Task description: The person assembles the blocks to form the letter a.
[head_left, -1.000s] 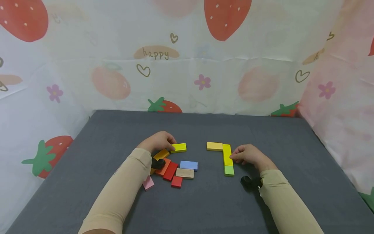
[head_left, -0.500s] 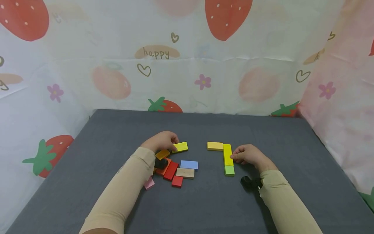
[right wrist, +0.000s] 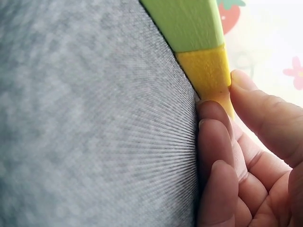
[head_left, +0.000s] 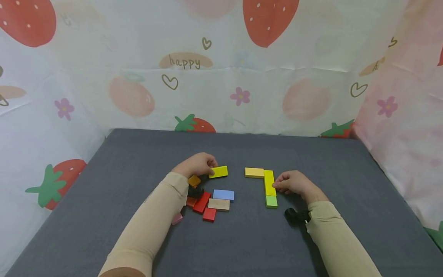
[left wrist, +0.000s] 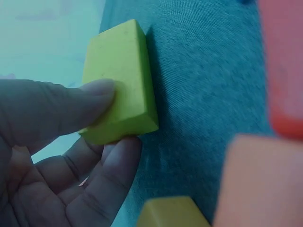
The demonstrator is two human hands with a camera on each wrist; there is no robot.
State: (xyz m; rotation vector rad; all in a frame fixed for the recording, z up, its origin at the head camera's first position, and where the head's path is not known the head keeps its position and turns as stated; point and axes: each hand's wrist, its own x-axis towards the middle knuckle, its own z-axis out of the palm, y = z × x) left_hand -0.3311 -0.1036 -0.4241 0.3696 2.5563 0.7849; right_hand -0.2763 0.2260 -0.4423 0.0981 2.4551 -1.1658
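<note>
The left hand point(head_left: 195, 164) pinches the yellow block point(head_left: 219, 172) between thumb and fingers, beyond the blue block point(head_left: 223, 195) and apart from the tan block point(head_left: 254, 172). The right hand point(head_left: 295, 184) touches the side of the long yellow block point(head_left: 268, 181); whether it grips, I cannot tell. This one touches the tan block and the green block point(head_left: 271, 202).

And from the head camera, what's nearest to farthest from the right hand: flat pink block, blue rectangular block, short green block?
1. Short green block: just left, against the long yellow block.
2. Blue rectangular block: farther left.
3. Flat pink block: farthest left, partly hidden.
</note>
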